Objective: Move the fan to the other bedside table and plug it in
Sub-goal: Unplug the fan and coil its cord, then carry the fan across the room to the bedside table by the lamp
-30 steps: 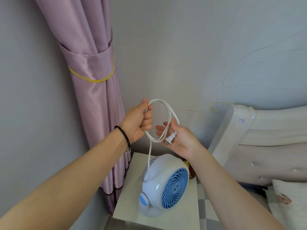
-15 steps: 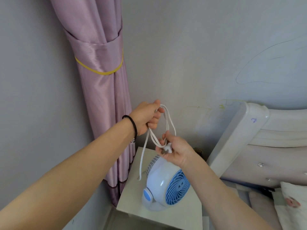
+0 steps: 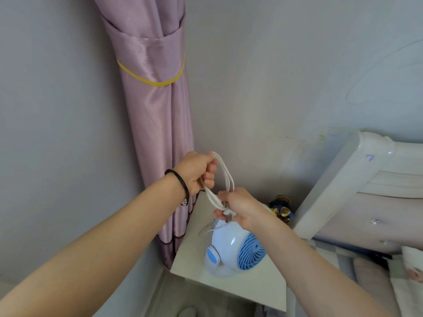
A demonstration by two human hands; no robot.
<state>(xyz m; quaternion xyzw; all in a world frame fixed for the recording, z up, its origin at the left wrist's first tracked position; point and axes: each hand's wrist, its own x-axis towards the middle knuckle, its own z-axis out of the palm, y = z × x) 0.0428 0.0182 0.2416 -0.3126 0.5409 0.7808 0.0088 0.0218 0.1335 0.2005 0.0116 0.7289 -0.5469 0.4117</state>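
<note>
A small white fan [image 3: 231, 250] with a blue grille and blue side knob stands on a white bedside table [image 3: 194, 259]. Its white cord [image 3: 225, 177] is gathered in loops above it. My left hand [image 3: 196, 171] grips the top of the loops, a black band on that wrist. My right hand [image 3: 240, 208] holds the lower end of the loops together with the plug [image 3: 229, 215], just above the fan's housing. A short run of cord drops behind the fan.
A tied-back lilac curtain [image 3: 155, 115] hangs in the corner left of the table. A small figurine [image 3: 282, 209] stands at the table's back right. A white padded headboard [image 3: 357, 184] and bed lie to the right, close against the table.
Both hands have come lower toward the fan while the cord's loops grew tighter. My right hand went from an open palm under the plug to holding the plug and cord.
</note>
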